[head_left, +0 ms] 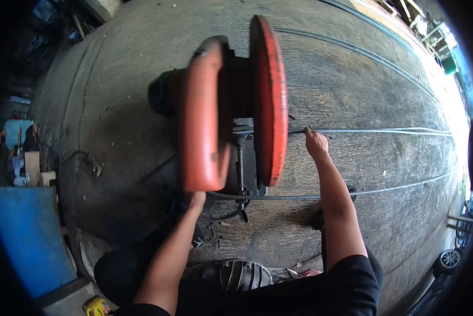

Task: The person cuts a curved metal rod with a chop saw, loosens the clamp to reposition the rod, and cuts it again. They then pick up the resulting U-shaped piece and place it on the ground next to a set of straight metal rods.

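Note:
An orange cut-off saw [200, 116] stands on the concrete in front of me, its large handle towards me and its red disc guard [271, 100] on the right. My right hand [315, 142] is closed around steel rods [373, 131] just right of the guard. These rods run leftward behind the guard towards the saw's vise [242, 158]. My left hand [196, 200] is below the bottom end of the orange handle, which hides its fingers. Beside it begins another steel rod [284, 197], which passes under my right forearm and runs off to the right.
More long rods [357, 50] lie across the floor at the upper right. A ribbed metal casing [244, 275] sits between my legs. At the left are a blue panel [31, 237] and cardboard pieces [32, 168]. A yellow container [96, 305] is at the lower left, a wheel [449, 259] at the right.

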`<action>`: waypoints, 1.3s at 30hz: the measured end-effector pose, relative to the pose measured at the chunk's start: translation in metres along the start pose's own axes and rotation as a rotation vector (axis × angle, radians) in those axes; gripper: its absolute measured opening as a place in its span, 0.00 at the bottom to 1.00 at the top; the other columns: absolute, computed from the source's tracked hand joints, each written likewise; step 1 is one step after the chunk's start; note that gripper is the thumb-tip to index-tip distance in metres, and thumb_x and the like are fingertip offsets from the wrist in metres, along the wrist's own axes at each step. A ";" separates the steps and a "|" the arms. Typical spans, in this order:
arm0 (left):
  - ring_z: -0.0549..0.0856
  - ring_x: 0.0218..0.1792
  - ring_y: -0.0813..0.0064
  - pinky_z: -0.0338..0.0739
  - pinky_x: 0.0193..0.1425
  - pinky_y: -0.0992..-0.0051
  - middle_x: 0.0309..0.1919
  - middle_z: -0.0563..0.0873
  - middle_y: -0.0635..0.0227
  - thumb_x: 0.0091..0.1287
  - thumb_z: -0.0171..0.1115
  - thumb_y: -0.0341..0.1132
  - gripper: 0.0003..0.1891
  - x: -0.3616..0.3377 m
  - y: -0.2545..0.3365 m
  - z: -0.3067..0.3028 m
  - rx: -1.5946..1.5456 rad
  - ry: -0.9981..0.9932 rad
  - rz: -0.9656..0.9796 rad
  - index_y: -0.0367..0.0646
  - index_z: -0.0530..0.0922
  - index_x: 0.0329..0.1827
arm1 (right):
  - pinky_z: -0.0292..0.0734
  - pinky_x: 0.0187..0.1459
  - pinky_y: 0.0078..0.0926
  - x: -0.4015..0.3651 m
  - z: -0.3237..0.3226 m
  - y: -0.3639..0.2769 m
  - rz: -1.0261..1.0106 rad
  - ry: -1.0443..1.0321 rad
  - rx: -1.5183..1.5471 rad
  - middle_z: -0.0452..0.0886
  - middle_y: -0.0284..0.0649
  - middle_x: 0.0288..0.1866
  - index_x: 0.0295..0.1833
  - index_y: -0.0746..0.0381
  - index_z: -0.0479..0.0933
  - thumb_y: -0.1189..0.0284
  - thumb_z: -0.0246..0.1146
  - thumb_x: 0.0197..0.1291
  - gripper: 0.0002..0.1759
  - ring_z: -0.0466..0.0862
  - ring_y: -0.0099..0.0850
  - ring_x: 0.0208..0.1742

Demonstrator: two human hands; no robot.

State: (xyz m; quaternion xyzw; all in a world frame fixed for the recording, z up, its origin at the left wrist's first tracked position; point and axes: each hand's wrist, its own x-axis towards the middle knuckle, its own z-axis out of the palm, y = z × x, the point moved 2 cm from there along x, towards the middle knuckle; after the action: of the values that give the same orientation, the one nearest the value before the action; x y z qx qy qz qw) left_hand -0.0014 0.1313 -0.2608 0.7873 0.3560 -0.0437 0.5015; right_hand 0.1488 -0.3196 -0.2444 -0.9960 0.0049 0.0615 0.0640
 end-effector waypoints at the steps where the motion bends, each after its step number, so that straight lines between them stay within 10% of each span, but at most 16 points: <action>1: 0.80 0.21 0.75 0.71 0.21 0.73 0.36 0.81 0.63 0.73 0.48 0.43 0.15 -0.003 0.002 -0.001 -0.083 0.008 -0.111 0.39 0.73 0.47 | 0.79 0.39 0.41 -0.001 -0.001 0.003 -0.135 0.049 -0.036 0.83 0.47 0.33 0.45 0.59 0.74 0.74 0.50 0.60 0.10 0.83 0.43 0.42; 5: 0.79 0.19 0.77 0.67 0.17 0.78 0.22 0.80 0.66 0.74 0.47 0.44 0.17 -0.022 0.041 -0.009 0.025 -0.018 -0.167 0.38 0.76 0.40 | 0.79 0.36 0.38 -0.003 -0.001 0.009 -0.186 0.080 -0.044 0.82 0.44 0.30 0.46 0.59 0.74 0.74 0.51 0.59 0.11 0.82 0.41 0.41; 19: 0.78 0.20 0.79 0.70 0.18 0.80 0.19 0.79 0.67 0.75 0.44 0.45 0.19 -0.040 0.065 -0.003 0.030 0.015 -0.106 0.39 0.77 0.39 | 0.78 0.34 0.40 -0.007 0.017 0.086 -0.288 0.109 -0.048 0.82 0.43 0.33 0.46 0.58 0.77 0.74 0.51 0.61 0.11 0.82 0.40 0.40; 26: 0.76 0.17 0.77 0.69 0.17 0.79 0.20 0.79 0.64 0.75 0.43 0.47 0.21 -0.043 0.064 0.001 0.033 0.063 -0.047 0.36 0.75 0.40 | 0.79 0.35 0.44 0.012 0.020 0.138 0.146 0.040 -0.174 0.83 0.49 0.31 0.37 0.60 0.77 0.72 0.52 0.62 0.09 0.85 0.47 0.35; 37: 0.79 0.25 0.78 0.73 0.26 0.76 0.25 0.80 0.69 0.73 0.45 0.54 0.23 -0.004 0.047 -0.011 -0.266 -0.130 -0.035 0.43 0.72 0.53 | 0.78 0.36 0.50 -0.038 0.016 0.068 0.191 -0.042 0.063 0.81 0.53 0.29 0.33 0.59 0.78 0.67 0.54 0.58 0.10 0.83 0.52 0.34; 39: 0.77 0.23 0.78 0.72 0.30 0.75 0.24 0.77 0.71 0.75 0.42 0.52 0.20 0.032 0.025 -0.011 -0.517 -0.280 -0.271 0.46 0.73 0.49 | 0.79 0.42 0.47 -0.060 0.020 0.052 0.201 -0.250 0.111 0.83 0.54 0.34 0.34 0.58 0.83 0.62 0.56 0.57 0.14 0.82 0.53 0.37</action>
State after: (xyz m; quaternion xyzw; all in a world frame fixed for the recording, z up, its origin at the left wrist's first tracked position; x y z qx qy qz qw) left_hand 0.0342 0.1513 -0.2502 0.5655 0.3844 -0.1260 0.7187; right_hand 0.0856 -0.3684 -0.2637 -0.9701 0.1001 0.1906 0.1125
